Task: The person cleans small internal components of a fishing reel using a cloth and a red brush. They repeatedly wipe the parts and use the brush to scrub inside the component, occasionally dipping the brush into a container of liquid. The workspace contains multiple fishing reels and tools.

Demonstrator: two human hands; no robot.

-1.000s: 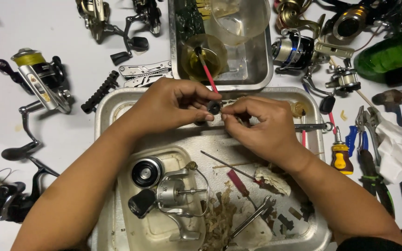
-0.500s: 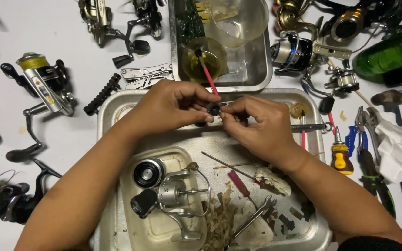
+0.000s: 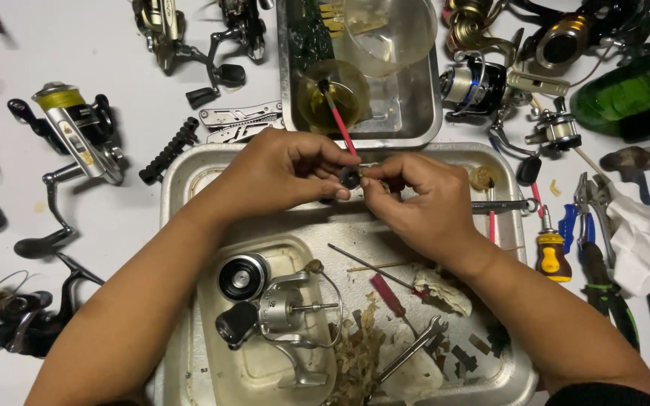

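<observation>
Both hands meet over the back half of a big metal tray (image 3: 189,169), pinching one small dark round part (image 3: 350,177) between them. The left hand (image 3: 280,173) has thumb and fingertips closed on it from the left, and the right hand (image 3: 423,199) grips it from the other side, fingers curled in tight. So the part sits right in the middle, held up off the tray, just in front of a red-handled brush (image 3: 338,120) that leans out of a small cup of yellowish oil (image 3: 332,94).

Down in the tray there's a stripped silver spinning reel body (image 3: 287,316) with its black spool (image 3: 242,277) just beside it, plus a small wrench (image 3: 411,349) and a mess of shavings. Right of the tray: a yellow-handled screwdriver (image 3: 551,252) and pliers (image 3: 592,248). Off to the left, another spinning reel (image 3: 77,135) lies on the white table (image 3: 77,45), well apart from the hands.
</observation>
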